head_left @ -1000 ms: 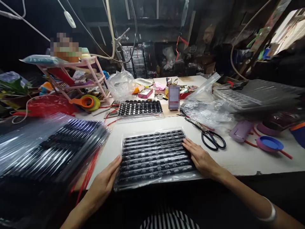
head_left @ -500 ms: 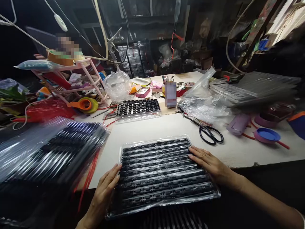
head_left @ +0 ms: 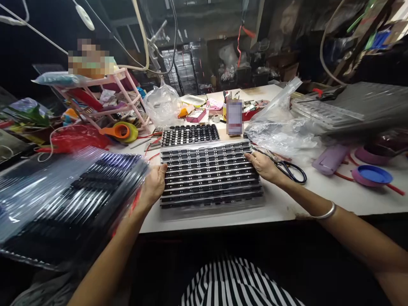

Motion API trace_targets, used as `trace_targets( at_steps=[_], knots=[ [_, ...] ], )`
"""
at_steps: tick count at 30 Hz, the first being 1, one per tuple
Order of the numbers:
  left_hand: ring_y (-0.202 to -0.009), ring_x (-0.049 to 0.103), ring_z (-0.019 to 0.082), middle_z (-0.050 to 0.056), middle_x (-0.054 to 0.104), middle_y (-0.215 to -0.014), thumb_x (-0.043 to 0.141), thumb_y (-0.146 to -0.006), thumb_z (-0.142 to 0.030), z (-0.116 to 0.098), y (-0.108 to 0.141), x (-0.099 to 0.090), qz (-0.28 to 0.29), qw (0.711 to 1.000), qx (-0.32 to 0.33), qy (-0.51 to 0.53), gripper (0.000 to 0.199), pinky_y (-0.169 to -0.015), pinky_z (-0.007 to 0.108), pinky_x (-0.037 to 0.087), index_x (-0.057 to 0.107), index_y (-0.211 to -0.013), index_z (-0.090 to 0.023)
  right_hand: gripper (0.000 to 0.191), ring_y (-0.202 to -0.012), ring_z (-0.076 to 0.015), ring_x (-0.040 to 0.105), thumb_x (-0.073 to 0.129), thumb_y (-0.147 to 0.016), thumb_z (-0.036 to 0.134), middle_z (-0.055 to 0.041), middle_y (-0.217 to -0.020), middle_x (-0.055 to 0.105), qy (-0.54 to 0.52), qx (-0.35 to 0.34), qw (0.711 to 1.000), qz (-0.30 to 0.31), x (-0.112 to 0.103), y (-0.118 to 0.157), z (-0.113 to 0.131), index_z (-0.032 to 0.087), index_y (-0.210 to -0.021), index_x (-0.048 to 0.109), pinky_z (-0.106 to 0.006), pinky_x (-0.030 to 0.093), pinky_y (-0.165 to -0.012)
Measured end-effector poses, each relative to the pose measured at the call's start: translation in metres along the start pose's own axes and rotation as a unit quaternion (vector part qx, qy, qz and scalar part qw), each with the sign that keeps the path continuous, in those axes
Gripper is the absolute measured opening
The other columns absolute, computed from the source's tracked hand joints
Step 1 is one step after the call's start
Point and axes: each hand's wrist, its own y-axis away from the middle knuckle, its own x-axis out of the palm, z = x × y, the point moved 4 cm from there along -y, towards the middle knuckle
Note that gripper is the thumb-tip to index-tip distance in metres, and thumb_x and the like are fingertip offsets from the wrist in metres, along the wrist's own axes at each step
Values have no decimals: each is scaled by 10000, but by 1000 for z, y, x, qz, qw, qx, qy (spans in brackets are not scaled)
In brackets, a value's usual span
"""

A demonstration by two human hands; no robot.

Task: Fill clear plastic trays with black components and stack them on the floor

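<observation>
A transparent plastic tray (head_left: pixel 210 174) with several rows of small black parts is above the white tabletop, its far edge close to a second tray. My left hand (head_left: pixel 155 183) grips its left edge, fingers curled round the side. At the right edge, near the far corner, my right hand (head_left: pixel 262 165) holds it with the thumb on top; its other fingers are mostly hidden. Beyond lies another tray of black parts (head_left: pixel 191 134). Black-handled scissors (head_left: pixel 291 171) rest just past my right hand, partly covered by it.
Several filled trays (head_left: pixel 73 199) are stacked at the left, beside my left forearm. A pink rack (head_left: pixel 127 93) stands behind them. Crumpled plastic bags (head_left: pixel 280 136), a phone-like screen (head_left: pixel 235 118), a purple case (head_left: pixel 330 159) and a blue-topped dish (head_left: pixel 372 174) occupy the back and right.
Both hands have moved forward with the tray, from the table's front edge toward the tray at the back. My fingers now grip its sides. The camera view has shifted slightly.
</observation>
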Motion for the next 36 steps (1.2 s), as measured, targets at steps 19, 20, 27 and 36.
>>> trace_targets(
  at_steps=[19, 20, 27, 36],
  knots=[
    [-1411, 105, 211, 11, 193, -1532, 252, -933, -472, -72, 40, 96, 228, 936, 209, -169, 557, -1123, 494, 46, 256, -1441, -245, 631, -1405, -291, 118, 247, -943, 535, -131, -1532, 158, 144, -271, 940, 146, 79, 19, 85, 167, -1456, 257, -512, 134, -1101],
    [-1411, 100, 209, 19, 193, -1531, 267, -925, -494, -65, 39, 92, 229, 937, 209, -160, 578, -1125, 488, 41, 254, -1442, -235, 644, -1408, -279, 103, 246, -937, 555, -122, -1533, 151, 137, -275, 941, 145, 78, 18, 80, 172, -1455, 258, -500, 128, -1108],
    [-1362, 263, 278, 156, 286, -1486, 268, -908, -515, 37, 44, 28, 204, 970, 115, -63, 631, -1070, 557, 222, 275, -1432, -165, 595, -1395, -284, 164, 291, -942, 500, -140, -1515, 212, 72, -99, 988, 92, 44, 38, -10, 187, -1448, 276, -536, 226, -1077],
    [-1368, 268, 237, 73, 275, -1512, 540, -846, -444, 16, 120, 12, 127, 980, 136, 70, 645, -1102, 443, 259, 294, -1421, -287, 559, -1317, -280, 367, 434, -888, 479, -151, -1368, 481, -209, 42, 977, -30, 33, 89, 2, 119, -1312, 492, -477, 295, -1090]
  ],
)
